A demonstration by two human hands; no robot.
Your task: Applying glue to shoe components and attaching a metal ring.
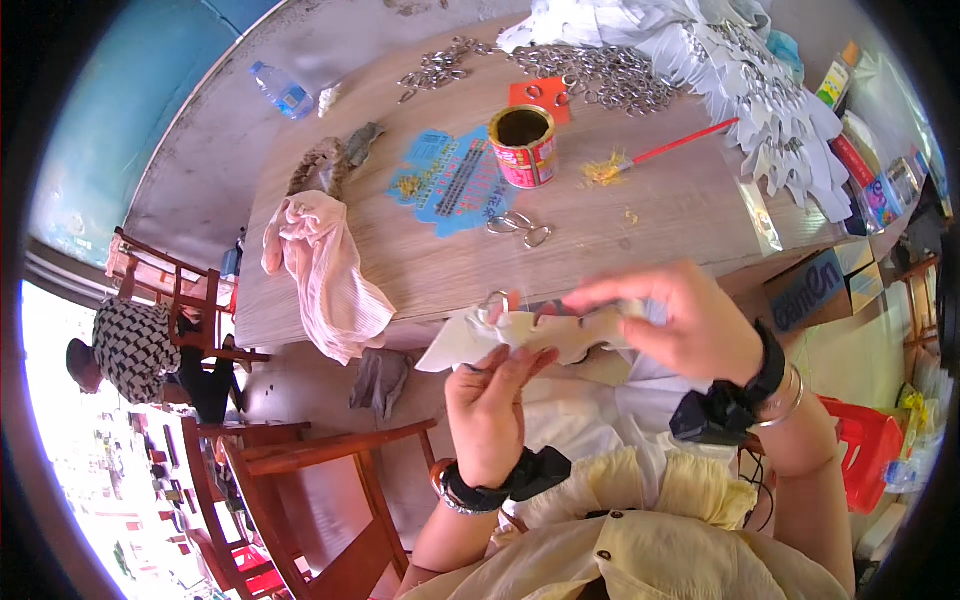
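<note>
Pinched between the thumb and fingers of my left hand (485, 415) is a flat white piece (455, 345) of leather-like or cloth-like sheet, raised in front of the table's near edge. A metal ring (492, 305) sits at the upper edge of its left part. My right hand (690, 325) hovers over the piece's right end, its fingers stretched out and apart, slightly blurred; whether they touch the sheet, I cannot tell. Beyond my hands, a few loose metal rings (518, 228) lie on the table (620, 225).
An open tin (524, 165) stands mid-table, beside a red-handled brush (685, 140) with yellowish bristles. Behind lie a heap of metal rings (625, 85) and white pieces with rings (770, 110). A pink cloth (325, 265) hangs over the near-left edge. A wooden chair (340, 455) stands left.
</note>
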